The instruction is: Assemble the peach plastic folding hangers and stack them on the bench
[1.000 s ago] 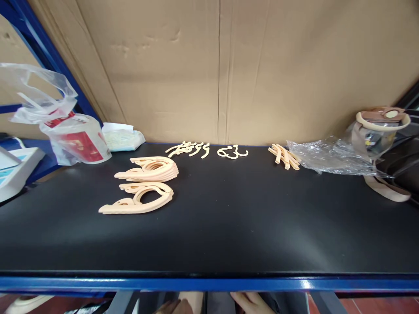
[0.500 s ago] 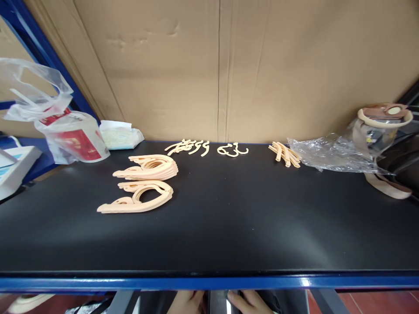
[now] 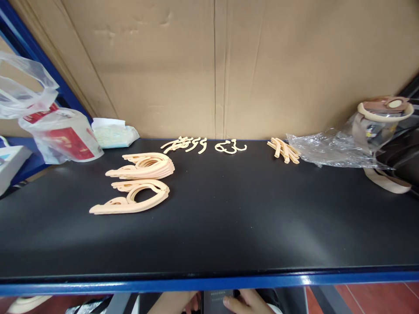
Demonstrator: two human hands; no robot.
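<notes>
Below the front edge of the black table, at the bottom of the view, my two hands are at a dark flat rectangular object [image 3: 218,301] with faint lettering. Its kind does not show. My left hand [image 3: 176,302] is at its left side, the fingers curled and partly hidden. On the other side my right hand [image 3: 248,302] grips it, a fingertip lying on its face. On the table, two stacks of beige folding hangers, the rear stack [image 3: 153,168] and the front stack [image 3: 147,205], lie left of centre. Beige hooks [image 3: 185,144] lie behind them.
More hooks [image 3: 231,147] and a bundle of beige strips [image 3: 284,150] lie along the back. At right are crumpled clear plastic [image 3: 327,148] and a strapped bottle [image 3: 379,126]. A bagged cup [image 3: 68,135] and a tissue pack [image 3: 114,133] stand left. Cardboard [image 3: 170,74] lines the back.
The view has shifted slightly. My left hand has moved a little to the left, and the dark object now shows a face with lettering. The things on the table have not moved.
</notes>
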